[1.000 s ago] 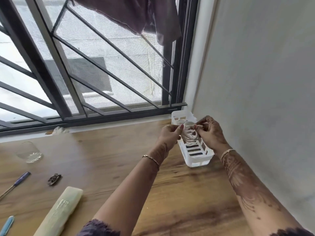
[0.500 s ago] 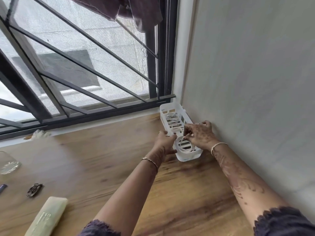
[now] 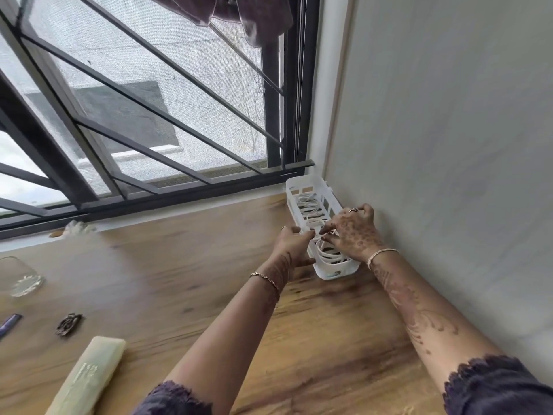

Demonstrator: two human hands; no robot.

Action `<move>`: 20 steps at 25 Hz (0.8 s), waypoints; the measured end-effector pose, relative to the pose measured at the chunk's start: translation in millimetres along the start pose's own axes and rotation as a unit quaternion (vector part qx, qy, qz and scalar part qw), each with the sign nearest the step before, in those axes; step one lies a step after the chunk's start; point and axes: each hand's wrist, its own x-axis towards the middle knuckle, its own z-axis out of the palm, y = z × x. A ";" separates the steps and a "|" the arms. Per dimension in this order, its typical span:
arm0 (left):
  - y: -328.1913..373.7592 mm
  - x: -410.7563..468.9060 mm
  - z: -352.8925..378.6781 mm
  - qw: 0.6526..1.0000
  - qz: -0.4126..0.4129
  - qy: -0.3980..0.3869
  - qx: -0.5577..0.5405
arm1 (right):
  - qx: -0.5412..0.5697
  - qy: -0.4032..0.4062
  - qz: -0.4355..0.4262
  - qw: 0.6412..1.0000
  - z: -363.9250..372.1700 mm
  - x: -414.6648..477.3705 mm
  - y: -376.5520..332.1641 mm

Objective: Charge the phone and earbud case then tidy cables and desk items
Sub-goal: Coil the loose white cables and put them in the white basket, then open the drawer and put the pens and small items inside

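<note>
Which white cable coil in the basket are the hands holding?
The near coil at the basket's front end; the far coil lies untouched.

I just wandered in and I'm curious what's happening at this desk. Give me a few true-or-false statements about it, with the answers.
1. The white basket stands right against the wall. True.
2. The left hand and the right hand both hold a coiled cable at the basket's near end. True.
3. A drinking glass sits inside the basket. False: the glass stands on the desk, far off to the left.
4. The far end of the basket holds nothing. False: more white cables lie coiled there.
</note>
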 end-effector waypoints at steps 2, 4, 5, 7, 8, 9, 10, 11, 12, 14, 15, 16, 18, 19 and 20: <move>1.4 -1.2 -1.5 1.000 0.004 0.001 -0.002 | 0.027 0.004 0.002 1.000 -1.3 0.2 0.2; 2.8 -2.4 -3.5 1.000 0.008 0.005 0.002 | 0.029 0.013 0.002 0.999 -3.8 -0.8 -1.3; 4.4 -4.6 -4.7 1.000 0.009 0.008 0.004 | 0.029 0.022 0.003 0.999 -5.1 -1.3 -2.7; 7.1 -9.5 -9.0 1.000 0.018 0.017 0.009 | 0.034 0.046 0.003 0.998 -9.4 -2.7 -7.5; 7.9 -11.9 -11.9 0.999 0.023 0.021 0.013 | 0.037 0.062 0.002 0.997 -11.6 -4.1 -11.3; 8.5 -15.9 -15.9 0.999 0.029 0.026 0.016 | 0.040 0.080 -0.001 0.996 -14.1 -5.9 -16.7; 8.9 -20.2 -20.2 0.999 0.037 0.034 0.018 | 0.041 0.098 -0.005 0.994 -16.2 -7.3 -22.4; 8.8 -24.2 -25.2 0.998 0.043 0.042 0.017 | 0.041 0.113 -0.008 0.993 -17.9 -8.4 -28.9; 7.9 -28.2 -31.2 0.997 0.049 0.051 0.016 | 0.042 0.126 -0.013 0.991 -18.8 -9.5 -36.1; 4.2 -36.3 -45.3 0.995 0.065 0.067 0.017 | 0.044 0.146 -0.023 0.988 -19.6 -11.1 -52.4; 1.5 -41.5 -52.8 0.994 0.074 0.075 0.015 | 0.047 0.151 -0.030 0.987 -19.1 -11.5 -61.3; -2.5 -45.8 -60.9 0.993 0.079 0.083 0.014 | 0.050 0.153 -0.037 0.986 -17.9 -12.8 -70.8; -13.3 -54.6 -78.3 0.990 0.092 0.103 0.013 | 0.064 0.156 -0.053 0.984 -14.5 -18.2 -91.9; -20.2 -60.2 -88.7 0.988 0.099 0.116 0.016 | 0.075 0.158 -0.061 0.983 -12.6 -23.0 -104.5; -26.9 -65.4 -98.2 0.986 0.106 0.128 0.020 | 0.085 0.161 -0.070 0.981 -10.8 -28.5 -116.3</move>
